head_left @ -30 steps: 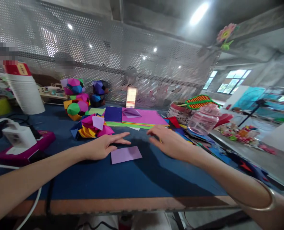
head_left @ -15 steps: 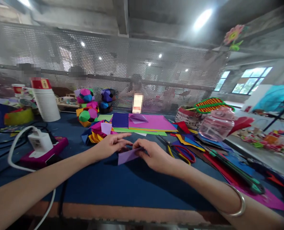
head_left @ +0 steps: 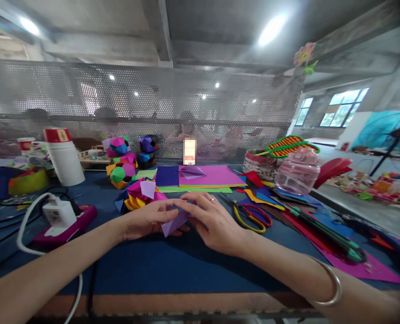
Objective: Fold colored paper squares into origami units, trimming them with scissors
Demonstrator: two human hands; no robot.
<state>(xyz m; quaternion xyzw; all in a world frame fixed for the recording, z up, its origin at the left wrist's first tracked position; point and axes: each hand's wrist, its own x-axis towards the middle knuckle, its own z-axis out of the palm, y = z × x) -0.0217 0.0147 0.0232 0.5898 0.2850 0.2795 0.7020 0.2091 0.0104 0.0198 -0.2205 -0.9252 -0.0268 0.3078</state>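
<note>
A folded piece of lilac paper (head_left: 175, 224) is held just above the blue table, between both hands. My left hand (head_left: 149, 219) pinches its left side, thumb on top and fingers below. My right hand (head_left: 216, 222) grips the paper's right side, its index finger reaching across the upper edge toward the left thumb. The right fingertips are partly hidden behind the paper. Just behind my left hand sits a multicoloured folded-paper piece (head_left: 141, 194) in yellow, magenta and blue. Another folded lilac piece (head_left: 192, 172) lies on a stack of magenta paper (head_left: 220, 175).
Scissors (head_left: 252, 216) with red and yellow handles and a green box cutter (head_left: 331, 236) lie at right among paper sheets. A pink clear jar (head_left: 297, 173) stands behind them. At left are a power strip (head_left: 85, 218), a white charger (head_left: 58, 213) and stacked paper cups (head_left: 65, 162).
My left hand has closed on the lilac paper, where before its fingers were stretched out. The right hand has come over the paper's top. The view has tilted up slightly.
</note>
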